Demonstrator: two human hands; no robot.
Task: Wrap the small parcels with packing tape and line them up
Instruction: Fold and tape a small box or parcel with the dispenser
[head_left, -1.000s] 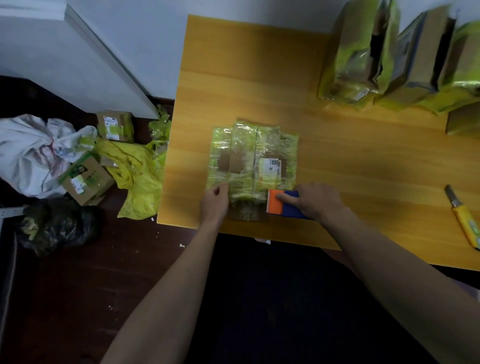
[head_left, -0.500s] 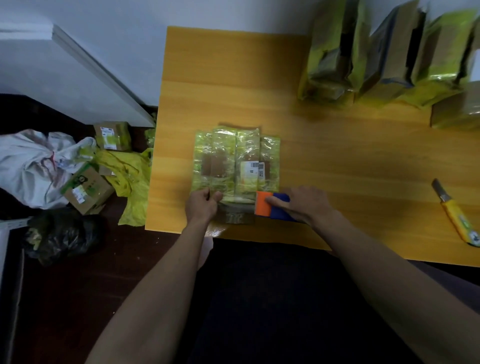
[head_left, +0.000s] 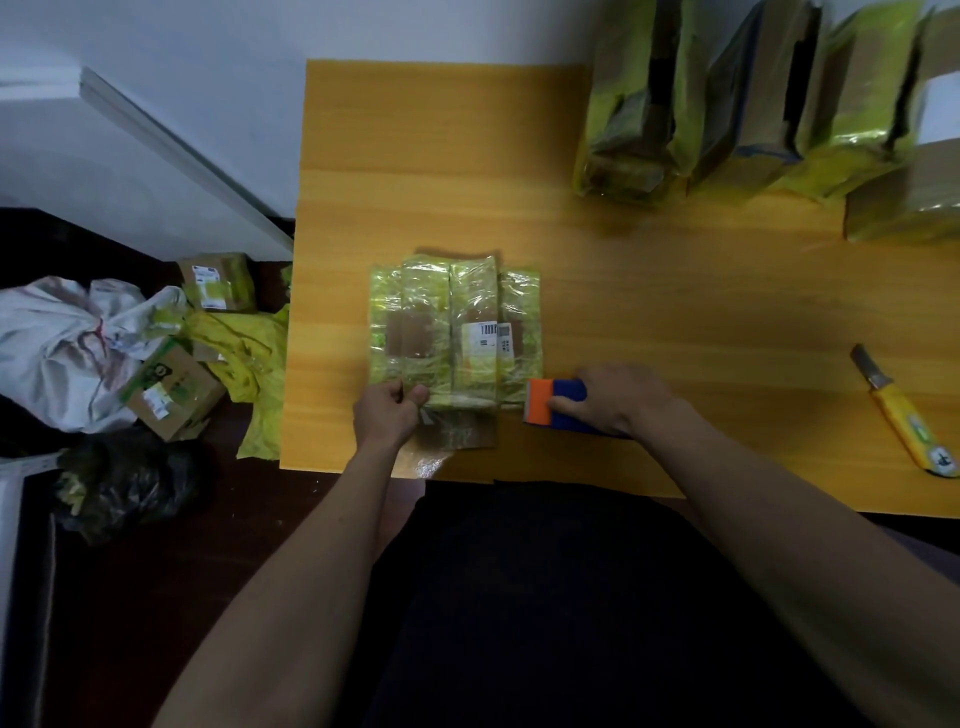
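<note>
Left hand (head_left: 387, 415) has curled to pinch the parcel bundle's (head_left: 457, 332) near edge.

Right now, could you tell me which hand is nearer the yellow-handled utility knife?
Right. The right hand, gripping the blue-and-orange tape dispenser, is closer to the knife; the left hand is farther.

Dim indoor light; the table (head_left: 649, 291) is brightest, the floor (head_left: 130, 597) nearly black. Parcels (head_left: 753, 104) at the table's far right corner are motion-blurred, and wide-angle bending curves the edges.
</note>
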